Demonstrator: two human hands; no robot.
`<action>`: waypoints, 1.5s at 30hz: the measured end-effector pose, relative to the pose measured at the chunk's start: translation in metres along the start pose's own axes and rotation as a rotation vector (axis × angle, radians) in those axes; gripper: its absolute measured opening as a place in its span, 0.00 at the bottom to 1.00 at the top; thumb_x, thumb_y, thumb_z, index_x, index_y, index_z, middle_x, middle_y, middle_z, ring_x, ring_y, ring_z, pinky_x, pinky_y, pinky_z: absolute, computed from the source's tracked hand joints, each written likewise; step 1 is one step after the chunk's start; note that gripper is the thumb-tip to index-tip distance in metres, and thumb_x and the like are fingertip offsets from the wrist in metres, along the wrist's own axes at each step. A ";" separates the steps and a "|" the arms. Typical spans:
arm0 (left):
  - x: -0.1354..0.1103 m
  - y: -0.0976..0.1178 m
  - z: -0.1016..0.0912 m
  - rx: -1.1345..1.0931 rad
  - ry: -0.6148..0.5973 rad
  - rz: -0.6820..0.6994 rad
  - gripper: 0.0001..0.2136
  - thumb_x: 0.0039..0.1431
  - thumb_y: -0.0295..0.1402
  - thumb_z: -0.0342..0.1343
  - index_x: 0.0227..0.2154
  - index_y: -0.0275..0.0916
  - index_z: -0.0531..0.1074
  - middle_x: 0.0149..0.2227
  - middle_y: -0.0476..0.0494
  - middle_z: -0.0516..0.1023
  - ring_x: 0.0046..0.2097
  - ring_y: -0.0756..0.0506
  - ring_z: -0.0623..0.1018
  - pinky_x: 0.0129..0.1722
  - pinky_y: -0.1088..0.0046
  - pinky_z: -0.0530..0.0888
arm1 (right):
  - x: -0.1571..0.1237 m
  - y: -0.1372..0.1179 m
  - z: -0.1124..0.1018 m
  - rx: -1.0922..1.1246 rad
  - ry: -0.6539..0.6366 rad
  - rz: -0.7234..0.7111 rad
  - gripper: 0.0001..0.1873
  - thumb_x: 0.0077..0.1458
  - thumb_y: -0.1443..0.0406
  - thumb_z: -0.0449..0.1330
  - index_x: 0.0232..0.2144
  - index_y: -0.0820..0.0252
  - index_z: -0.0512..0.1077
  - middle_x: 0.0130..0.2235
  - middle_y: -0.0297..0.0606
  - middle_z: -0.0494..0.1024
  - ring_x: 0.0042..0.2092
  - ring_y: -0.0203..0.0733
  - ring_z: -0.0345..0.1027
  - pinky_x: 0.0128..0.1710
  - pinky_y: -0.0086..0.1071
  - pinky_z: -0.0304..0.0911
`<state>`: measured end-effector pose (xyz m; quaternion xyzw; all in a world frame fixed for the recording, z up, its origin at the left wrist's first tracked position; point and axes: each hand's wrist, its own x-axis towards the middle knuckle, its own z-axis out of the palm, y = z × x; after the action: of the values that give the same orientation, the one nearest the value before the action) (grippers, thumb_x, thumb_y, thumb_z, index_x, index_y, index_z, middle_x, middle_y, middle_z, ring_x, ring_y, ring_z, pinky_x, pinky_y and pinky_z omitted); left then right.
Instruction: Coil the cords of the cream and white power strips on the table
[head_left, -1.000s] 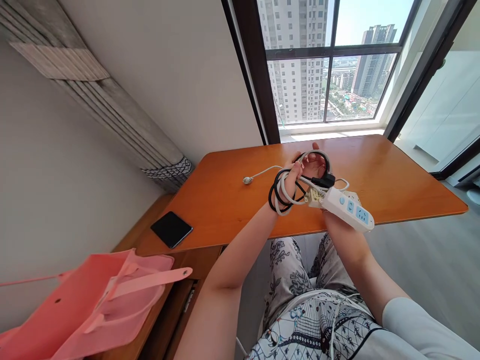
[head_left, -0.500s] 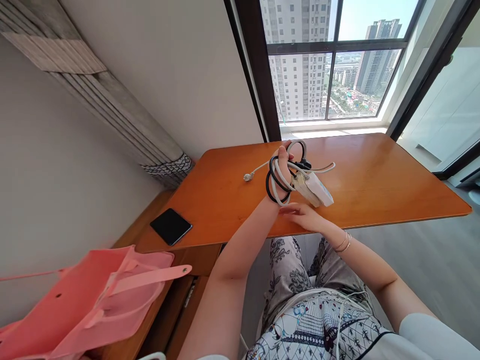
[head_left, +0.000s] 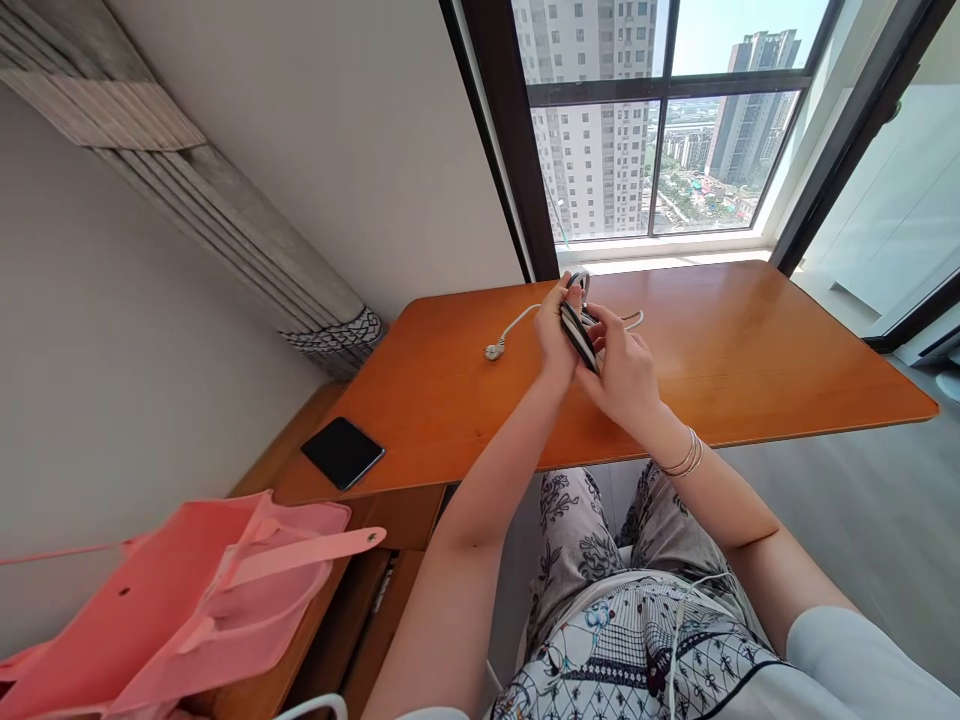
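Note:
Over the table's middle, a coil of black and white cable [head_left: 579,338] is bunched between both hands. My left hand [head_left: 555,335] is closed round the coil from the left, thumb up. From the right, my right hand [head_left: 624,375] has its fingers curled against the same coil, gripping its near side. A white cable trails left from the bundle to a plug [head_left: 494,350] lying on the wooden table [head_left: 750,350]. Another loop of white cable pokes out beyond the right fingers. The white block of the bundle is hidden behind my right hand.
A dark-screened tablet or phone [head_left: 343,453] lies at the table's left front corner. An open pink bag [head_left: 225,600] rests at the lower left on a wooden surface. Past the table's far edge is a window [head_left: 660,150]; a gathered curtain [head_left: 247,220] hangs left.
My right hand has risen from the table's front edge and taken hold of the coil. The loops have come off my left wrist into the hands, and the white block has gone from sight.

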<state>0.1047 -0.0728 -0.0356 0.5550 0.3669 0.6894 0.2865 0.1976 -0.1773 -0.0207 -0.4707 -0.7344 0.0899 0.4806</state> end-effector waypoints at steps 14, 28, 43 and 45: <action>-0.020 0.003 -0.007 0.107 -0.115 -0.068 0.11 0.45 0.22 0.60 0.31 0.42 0.66 0.29 0.54 0.79 0.34 0.49 0.81 0.35 0.75 0.75 | 0.017 0.074 -0.006 -0.144 0.159 -0.025 0.12 0.61 0.61 0.51 0.35 0.53 0.74 0.61 0.41 0.72 0.49 0.46 0.73 0.50 0.40 0.70; -0.023 0.013 -0.008 0.250 -0.046 0.030 0.13 0.45 0.30 0.62 0.25 0.43 0.61 0.23 0.54 0.74 0.27 0.50 0.76 0.29 0.75 0.71 | 0.025 0.067 -0.012 -0.202 0.068 -0.067 0.15 0.66 0.61 0.51 0.40 0.50 0.79 0.66 0.35 0.69 0.61 0.49 0.67 0.58 0.44 0.68; -0.018 -0.002 -0.009 0.089 -0.143 -0.091 0.23 0.47 0.45 0.68 0.37 0.44 0.61 0.23 0.57 0.74 0.24 0.49 0.76 0.28 0.73 0.70 | 0.052 0.068 -0.008 -0.414 -0.273 -0.105 0.11 0.61 0.67 0.60 0.43 0.57 0.80 0.71 0.46 0.59 0.71 0.63 0.49 0.67 0.74 0.39; -0.018 -0.002 -0.011 0.060 -0.163 -0.093 0.24 0.46 0.45 0.68 0.40 0.44 0.62 0.23 0.57 0.74 0.25 0.49 0.76 0.29 0.73 0.71 | 0.053 0.068 -0.009 -0.392 -0.284 -0.096 0.13 0.61 0.66 0.60 0.46 0.56 0.80 0.69 0.47 0.63 0.70 0.63 0.50 0.67 0.73 0.40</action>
<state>0.0976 -0.0887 -0.0482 0.5999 0.3884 0.6166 0.3302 0.2406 -0.1022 -0.0234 -0.5022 -0.8195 -0.0122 0.2759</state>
